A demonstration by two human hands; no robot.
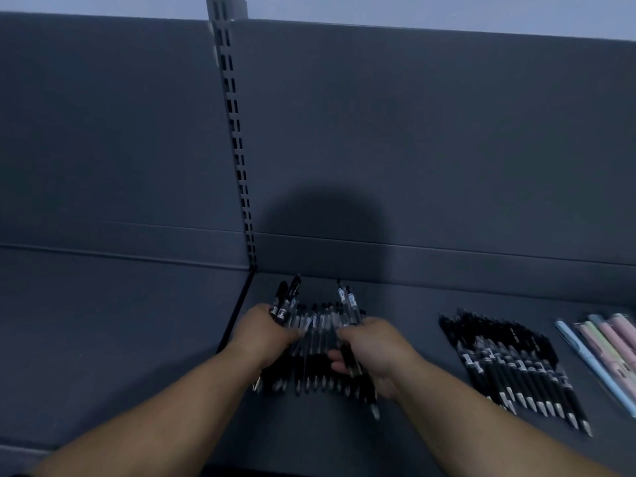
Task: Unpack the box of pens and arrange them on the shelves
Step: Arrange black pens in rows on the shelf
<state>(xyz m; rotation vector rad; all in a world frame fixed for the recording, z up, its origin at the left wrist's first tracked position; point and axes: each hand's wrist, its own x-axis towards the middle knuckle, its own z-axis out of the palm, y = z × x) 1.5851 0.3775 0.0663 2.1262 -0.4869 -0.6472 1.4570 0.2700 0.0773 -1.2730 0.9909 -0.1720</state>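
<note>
So L hand (272, 333), R hand (375, 352) each clutch black pens (287, 297) (second row (516, 366) rt).

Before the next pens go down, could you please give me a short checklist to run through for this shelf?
1. Grip: the left hand holds the left bunch: ok.
2. Grip: the right hand holds the right bunch: ok.
3. The middle row lies side by side on the shelf: ok.
4. The right black row sits apart from the middle row: ok.
5. The pastel pens are not mixed into the black ones: ok.
6. Pen box within reach: cannot tell, none in view.
</note>
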